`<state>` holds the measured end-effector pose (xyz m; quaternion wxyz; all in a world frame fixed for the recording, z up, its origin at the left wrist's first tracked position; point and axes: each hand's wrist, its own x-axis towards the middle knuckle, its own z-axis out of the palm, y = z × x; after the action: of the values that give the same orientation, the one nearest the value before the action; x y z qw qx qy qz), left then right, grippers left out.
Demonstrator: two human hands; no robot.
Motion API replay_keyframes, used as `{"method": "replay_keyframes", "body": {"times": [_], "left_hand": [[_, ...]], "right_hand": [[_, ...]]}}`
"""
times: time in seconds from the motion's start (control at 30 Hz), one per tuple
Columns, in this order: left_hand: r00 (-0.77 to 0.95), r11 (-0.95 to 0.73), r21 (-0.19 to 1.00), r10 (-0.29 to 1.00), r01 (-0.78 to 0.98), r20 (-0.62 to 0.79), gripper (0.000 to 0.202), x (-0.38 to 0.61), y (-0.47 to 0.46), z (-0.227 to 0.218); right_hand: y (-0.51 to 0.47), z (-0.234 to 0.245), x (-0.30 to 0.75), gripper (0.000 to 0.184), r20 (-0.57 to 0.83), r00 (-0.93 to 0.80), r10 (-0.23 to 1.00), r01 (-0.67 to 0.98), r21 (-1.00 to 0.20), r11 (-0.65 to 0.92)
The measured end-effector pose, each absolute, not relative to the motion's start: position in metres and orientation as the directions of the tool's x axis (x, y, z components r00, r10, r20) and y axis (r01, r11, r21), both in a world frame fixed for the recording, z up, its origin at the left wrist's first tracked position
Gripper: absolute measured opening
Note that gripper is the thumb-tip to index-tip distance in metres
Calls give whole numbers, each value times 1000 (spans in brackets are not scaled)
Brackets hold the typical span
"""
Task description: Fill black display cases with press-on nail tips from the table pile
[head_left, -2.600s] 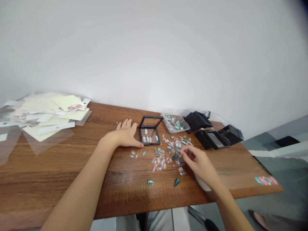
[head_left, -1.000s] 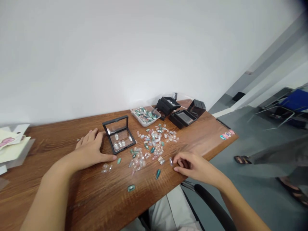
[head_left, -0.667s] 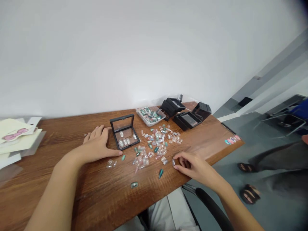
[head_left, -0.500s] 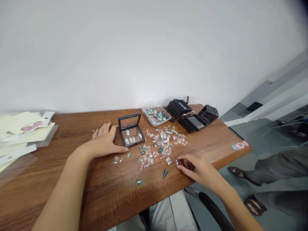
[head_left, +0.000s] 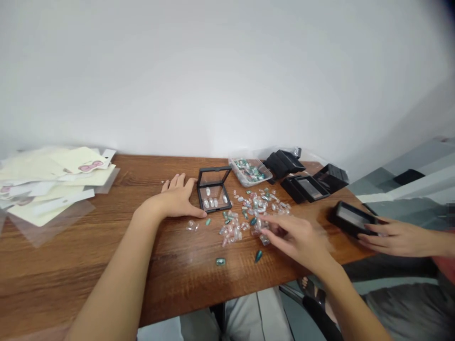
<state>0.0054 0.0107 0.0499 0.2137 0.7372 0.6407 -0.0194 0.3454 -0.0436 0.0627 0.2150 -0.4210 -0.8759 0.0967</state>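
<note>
A wooden table (head_left: 177, 284) strewn with press-on nails (head_left: 258, 204)
The loose nails lie beneath and left of the right hand (head_left: 300, 237), whose thumb and index finger are narrowly apart; I cannot tell whether they grip a nail. The left hand (head_left: 177, 199) rests palm-down, fingers spread wide, its thumb at or just beside the near-left corner of the open black case (head_left: 216, 192), which holds 5 pale nails (head_left: 211, 202). Probably best: steady that case lightly and pinch just 1 nail by its side edges, sparing its finish.
</note>
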Motion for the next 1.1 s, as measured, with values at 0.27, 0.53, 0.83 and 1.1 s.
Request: {"method": "replay_keyframes", "body": {"times": [0.27,0.53,0.83,1.1], "left_hand": [[181,-89,288,934,954,-308,135,6,10,51],[197,-90,313,923,945,-330,134,6,9,57],[190,-86,308,925,948,-328,130,5,11,53],[183,-82,299,927,951,-328,132,4,11,51]], "right_hand": [[24,68,246,28,299,-736,608,535,-293,792],[48,52,203,28,167,-739,652,626,-187,757],[48,52,199,30,111,-698,707,695,-131,707],[47,52,199,30,99,-693,714,703,-130,700]]}}
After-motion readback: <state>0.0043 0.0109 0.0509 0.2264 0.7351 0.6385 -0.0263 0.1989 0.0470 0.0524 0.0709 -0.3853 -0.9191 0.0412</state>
